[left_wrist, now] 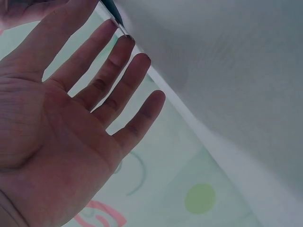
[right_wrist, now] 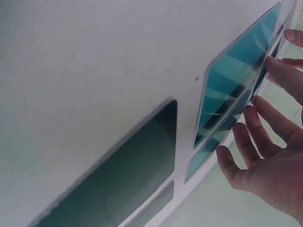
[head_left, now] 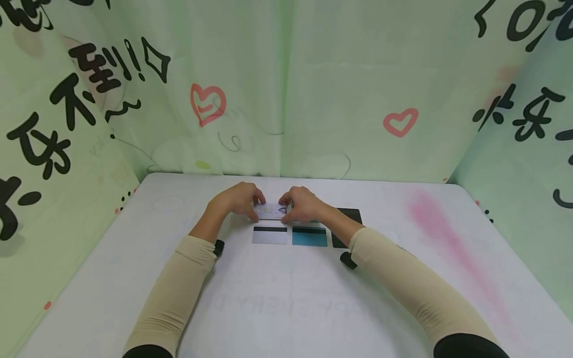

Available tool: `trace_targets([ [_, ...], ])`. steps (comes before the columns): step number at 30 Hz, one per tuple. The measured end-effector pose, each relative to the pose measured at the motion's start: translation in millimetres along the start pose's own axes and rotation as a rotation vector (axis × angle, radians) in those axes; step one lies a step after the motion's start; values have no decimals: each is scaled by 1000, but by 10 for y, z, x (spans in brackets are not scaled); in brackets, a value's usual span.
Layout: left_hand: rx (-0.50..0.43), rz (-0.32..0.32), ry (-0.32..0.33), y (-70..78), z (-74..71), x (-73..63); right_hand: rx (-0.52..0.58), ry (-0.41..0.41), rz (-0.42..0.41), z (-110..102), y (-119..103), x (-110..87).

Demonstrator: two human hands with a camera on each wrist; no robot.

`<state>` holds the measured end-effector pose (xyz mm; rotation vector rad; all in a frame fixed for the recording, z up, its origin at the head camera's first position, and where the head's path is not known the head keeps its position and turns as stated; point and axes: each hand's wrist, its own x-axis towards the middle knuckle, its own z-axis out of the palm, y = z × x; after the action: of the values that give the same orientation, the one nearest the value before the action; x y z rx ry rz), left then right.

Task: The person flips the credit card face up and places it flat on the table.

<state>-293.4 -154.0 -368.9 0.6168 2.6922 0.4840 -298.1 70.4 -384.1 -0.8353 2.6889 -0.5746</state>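
Observation:
A pale printed card [head_left: 270, 212] lies between both hands in the head view, at the back left of a group of cards. My left hand [head_left: 237, 200] holds its left end, thumb near the front corner and a finger at the back one. The right hand [head_left: 305, 205] does likewise at the right end, thumb in front. In the left wrist view the other fingers [left_wrist: 137, 71] of that hand spread slightly. Just in front lie a silver card [head_left: 269, 237] with a black stripe and a teal card [head_left: 310, 238].
Dark cards [head_left: 351, 214] are partly hidden behind the right forearm. A second teal card [right_wrist: 208, 158] shows beyond the nearer one in the right wrist view. The white table [head_left: 286, 308] meets a green curtain [head_left: 340, 89] at its back edge.

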Motion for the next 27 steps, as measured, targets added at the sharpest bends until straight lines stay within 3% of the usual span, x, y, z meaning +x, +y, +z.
trace_targets([
  [27, 10, -25, -2, 33, -13, -32, 9, 7, 4, -14, 43, -44],
])
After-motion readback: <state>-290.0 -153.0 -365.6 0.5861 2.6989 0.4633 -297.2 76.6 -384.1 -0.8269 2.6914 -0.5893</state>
